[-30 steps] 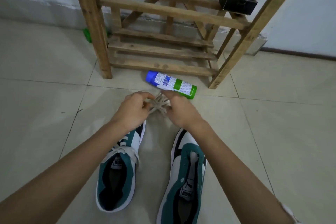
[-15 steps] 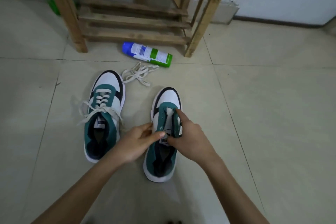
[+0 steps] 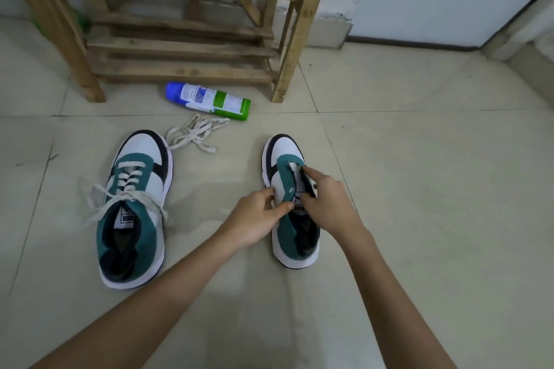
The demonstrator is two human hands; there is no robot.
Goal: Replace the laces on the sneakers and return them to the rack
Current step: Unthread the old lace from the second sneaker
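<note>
Left hand (image 3: 257,214): pinching left eyelet flap of unlaced sneaker (image 3: 285,145).
Right hand (image 3: 328,204): gripping right flap, forefinger on tongue.
Lace (image 3: 195,135): far-left of hands, bunched, running near-left to far-right; left hand nearer.

Rack (image 3: 290,48): rough bare wood, looking matt. Floor (image 3: 419,189): smooth tiles, gleaming faintly. Loose lace (image 3: 192,136): flat woven cloth. Spray can (image 3: 209,100): glossy. Laced sneaker (image 3: 144,231): matt teal upper.
</note>
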